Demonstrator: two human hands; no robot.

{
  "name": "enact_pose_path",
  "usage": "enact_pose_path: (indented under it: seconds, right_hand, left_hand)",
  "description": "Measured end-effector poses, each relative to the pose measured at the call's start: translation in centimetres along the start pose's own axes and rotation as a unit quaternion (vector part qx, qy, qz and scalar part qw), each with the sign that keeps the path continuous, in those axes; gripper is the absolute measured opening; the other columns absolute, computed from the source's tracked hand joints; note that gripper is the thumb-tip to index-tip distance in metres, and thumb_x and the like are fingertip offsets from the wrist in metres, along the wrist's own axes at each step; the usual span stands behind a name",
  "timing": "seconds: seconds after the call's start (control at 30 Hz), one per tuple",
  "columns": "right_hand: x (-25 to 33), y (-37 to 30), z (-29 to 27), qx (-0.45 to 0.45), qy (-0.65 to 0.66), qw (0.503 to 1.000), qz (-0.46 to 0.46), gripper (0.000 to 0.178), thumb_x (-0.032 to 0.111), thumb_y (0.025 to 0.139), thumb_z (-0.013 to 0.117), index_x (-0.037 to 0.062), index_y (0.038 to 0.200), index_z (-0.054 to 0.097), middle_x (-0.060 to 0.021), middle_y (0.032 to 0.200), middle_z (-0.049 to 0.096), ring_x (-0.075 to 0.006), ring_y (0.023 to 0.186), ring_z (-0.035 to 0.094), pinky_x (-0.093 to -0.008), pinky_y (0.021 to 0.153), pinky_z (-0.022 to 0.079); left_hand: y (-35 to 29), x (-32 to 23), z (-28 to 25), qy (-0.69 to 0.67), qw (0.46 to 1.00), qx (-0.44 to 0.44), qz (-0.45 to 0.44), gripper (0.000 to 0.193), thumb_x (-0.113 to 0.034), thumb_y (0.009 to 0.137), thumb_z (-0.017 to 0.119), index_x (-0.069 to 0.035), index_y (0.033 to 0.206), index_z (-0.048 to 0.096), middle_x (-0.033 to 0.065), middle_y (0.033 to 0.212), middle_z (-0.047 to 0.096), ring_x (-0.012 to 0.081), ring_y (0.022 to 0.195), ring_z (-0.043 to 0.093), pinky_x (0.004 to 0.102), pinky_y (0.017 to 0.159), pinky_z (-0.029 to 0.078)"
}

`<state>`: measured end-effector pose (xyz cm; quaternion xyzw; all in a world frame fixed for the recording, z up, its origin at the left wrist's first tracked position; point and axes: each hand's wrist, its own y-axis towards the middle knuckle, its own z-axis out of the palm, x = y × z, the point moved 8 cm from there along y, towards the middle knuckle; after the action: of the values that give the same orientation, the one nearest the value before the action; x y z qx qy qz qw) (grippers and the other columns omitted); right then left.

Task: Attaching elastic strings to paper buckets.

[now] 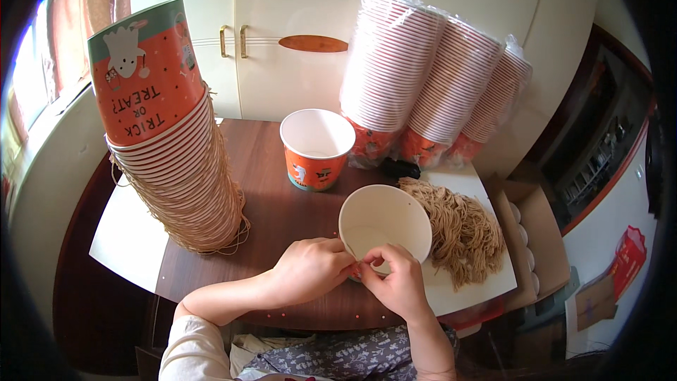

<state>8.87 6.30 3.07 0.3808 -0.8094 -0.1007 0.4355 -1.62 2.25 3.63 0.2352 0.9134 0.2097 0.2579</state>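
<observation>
A paper bucket (pixel 384 215), cream inside, stands tilted toward me at the table's near right. At its near-left rim my left hand (pixel 314 271) is closed, the fingertips pressed together. My right hand (pixel 395 282) pinches with thumb and forefinger at the same spot, the forefinger arching over the rim. The two sets of fingertips meet there; what is between them is too small to make out. To the right of this bucket lies a bundle of tan cords (pixel 458 233). Behind it another orange printed paper bucket (pixel 317 159) stands upright.
A tall leaning stack of upside-down orange buckets (pixel 159 120) with cords hanging around it rises at the left. Plastic-wrapped bucket stacks (pixel 395 63) stand at the back right, near a small black object (pixel 400 168). A cardboard box (pixel 539 240) sits beyond the table's right edge.
</observation>
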Motion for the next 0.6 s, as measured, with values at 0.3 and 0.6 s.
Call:
enact_pose_path:
  seconds: [0.3,0.6]
  right_hand:
    - [0.19,0.00,-0.24,-0.012,-0.023,0.999,-0.023,0.012,0.007,0.068,0.067,0.0064,0.074,0.057,-0.0035,0.068,0.060,-0.0225,0.064,0.058,-0.0344,0.060,0.044]
    - [-0.02,0.25,-0.15,0.004,0.010,1.000,-0.005,0.012,0.009,0.070,0.069,0.0043,0.072,0.058,-0.0070,0.066,0.060,-0.0233,0.060,0.057,-0.0343,0.056,0.044]
  left_hand:
    - [0.09,0.12,-0.41,-0.039,0.999,0.003,-0.023,0.013,-0.013,0.074,0.062,-0.007,0.085,0.063,0.0068,0.074,0.058,0.0260,0.066,0.060,0.0367,0.055,0.050]
    - [0.37,0.98,0.16,-0.071,0.997,-0.013,-0.015,0.015,-0.011,0.073,0.063,-0.005,0.086,0.063,0.0102,0.081,0.058,0.0275,0.073,0.060,0.0372,0.062,0.049]
